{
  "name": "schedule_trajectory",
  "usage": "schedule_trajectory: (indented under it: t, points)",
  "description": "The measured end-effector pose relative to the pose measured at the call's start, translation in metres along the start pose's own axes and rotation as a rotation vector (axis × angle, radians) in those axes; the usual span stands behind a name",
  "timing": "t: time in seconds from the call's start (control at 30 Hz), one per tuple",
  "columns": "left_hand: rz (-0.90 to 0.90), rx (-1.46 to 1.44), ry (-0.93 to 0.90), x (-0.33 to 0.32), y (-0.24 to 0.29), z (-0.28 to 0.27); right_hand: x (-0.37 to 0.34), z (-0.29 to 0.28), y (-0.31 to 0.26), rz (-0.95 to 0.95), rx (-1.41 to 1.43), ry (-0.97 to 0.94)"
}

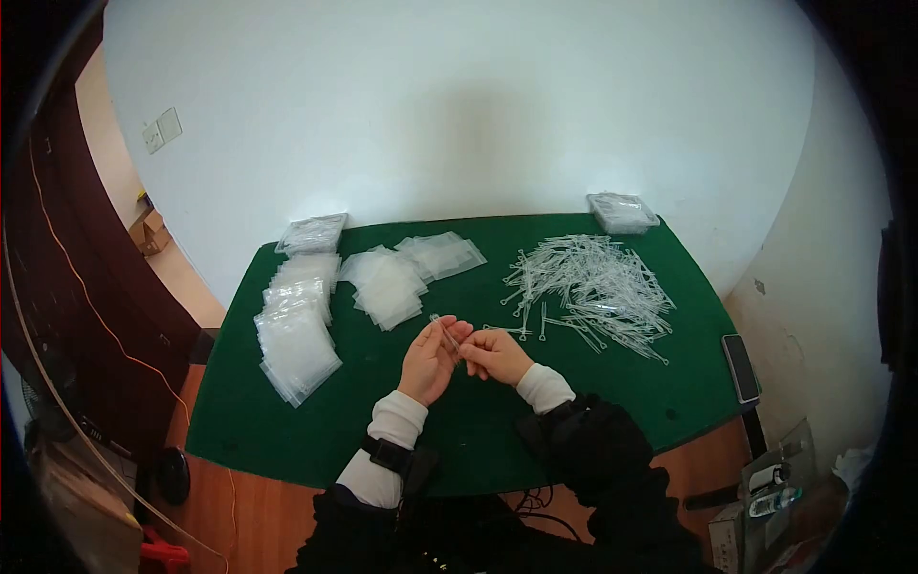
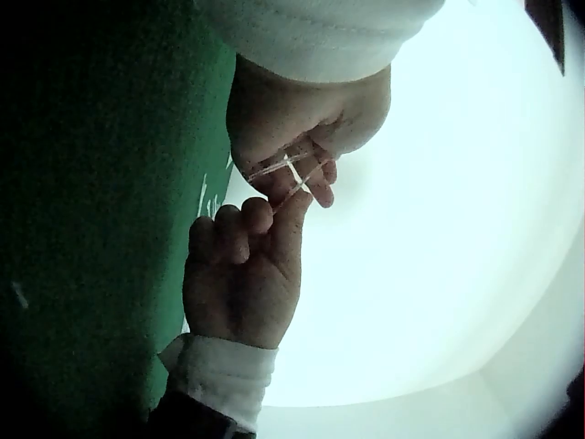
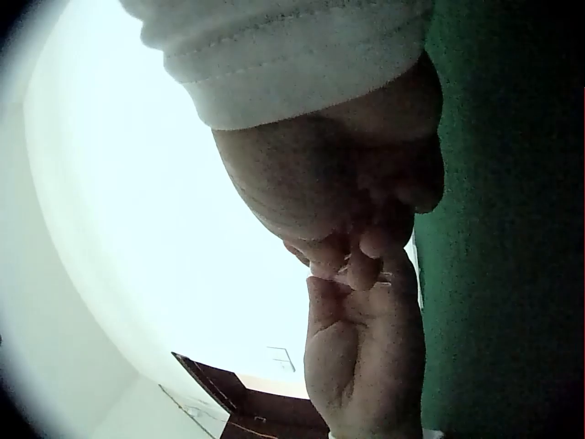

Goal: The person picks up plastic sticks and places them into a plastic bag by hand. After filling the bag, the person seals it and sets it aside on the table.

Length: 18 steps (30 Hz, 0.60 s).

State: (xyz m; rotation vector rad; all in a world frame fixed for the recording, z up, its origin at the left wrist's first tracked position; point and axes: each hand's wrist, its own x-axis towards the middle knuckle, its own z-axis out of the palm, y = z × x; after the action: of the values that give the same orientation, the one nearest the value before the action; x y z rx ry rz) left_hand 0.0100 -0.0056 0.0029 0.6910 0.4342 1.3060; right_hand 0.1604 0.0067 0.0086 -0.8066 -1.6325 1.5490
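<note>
Head view shows clear looped sticks [image 1: 448, 336] gripped in the upturned left hand [image 1: 426, 369] and pinched between thumb and fingertips of the right hand [image 1: 497, 355], nearer and to the left of the heap of loose sticks [image 1: 593, 292]. Handling is judged far from complete, as many pieces are left loose in that heap; how many have been dealt with cannot be told. Left of the heap, flat plastic bags [image 1: 387, 287] are spread, with overlapping bags [image 1: 298, 354] laid farther left; whether anything is held inside them is unclear. Behind the heap, a clear packet [image 1: 622, 212] is set. Everything is borne by a green-covered table [image 1: 459, 445], with a phone [image 1: 740, 368] placed right of the heap. Beyond it, a white wall [image 1: 478, 96] is seen; wooden flooring [image 1: 268, 512] is visible below.
</note>
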Motion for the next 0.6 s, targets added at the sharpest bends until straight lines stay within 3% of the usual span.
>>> schedule_trajectory:
  t: [0.6]
  points:
    - [-0.023, 0.041, -0.092, -0.0016, 0.0, 0.0005, -0.0003, -0.0005, 0.0005, 0.103, 0.015, -0.043]
